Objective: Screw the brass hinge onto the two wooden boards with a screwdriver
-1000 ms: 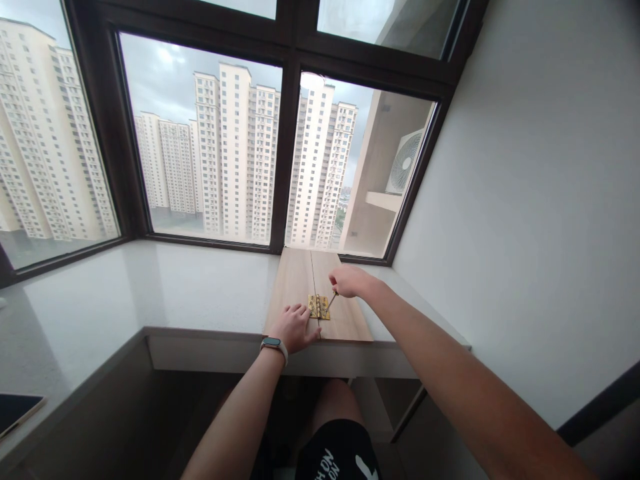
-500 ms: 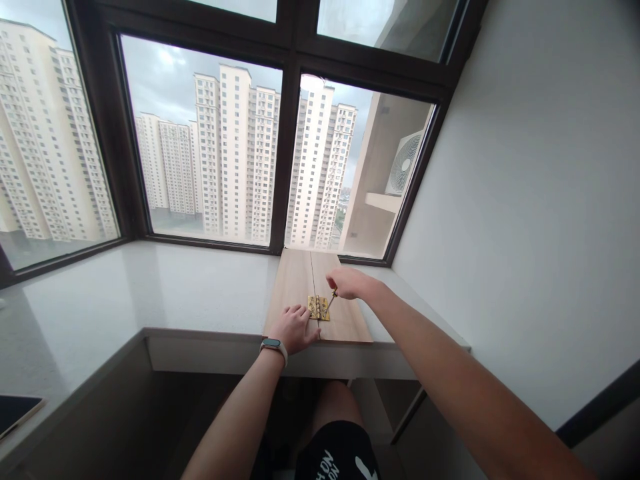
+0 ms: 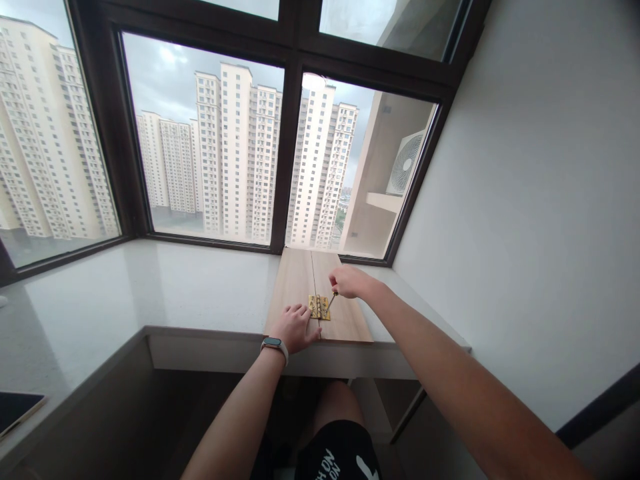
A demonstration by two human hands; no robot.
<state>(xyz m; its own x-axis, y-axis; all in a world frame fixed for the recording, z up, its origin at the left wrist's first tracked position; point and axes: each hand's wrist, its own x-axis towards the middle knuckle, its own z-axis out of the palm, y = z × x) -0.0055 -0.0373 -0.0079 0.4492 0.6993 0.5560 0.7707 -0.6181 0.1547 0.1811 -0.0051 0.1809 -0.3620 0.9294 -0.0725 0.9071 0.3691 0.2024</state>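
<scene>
Slim metal screwdriver (image 3: 331, 303), clamped in right hand (image 3: 346, 280), may be deflected by tilt; pale wooden boards (image 3: 295, 277) are pressed by open left hand (image 3: 293, 328).

You've got a white, glossy surface (image 3: 200, 287) below the window, dark lower edge, bending toward you at left. On it, to your right: two flat, pale wood-grain boards (image 3: 291, 277), side by side, thin dark seam between, near ends at the surface's front edge. Brass-coloured metal hinge (image 3: 319, 307) flat across the seam. Far left: dark flat device with a light rim (image 3: 17, 408), partly out of view; small white object (image 3: 3, 301), cut off, unclear.
</scene>
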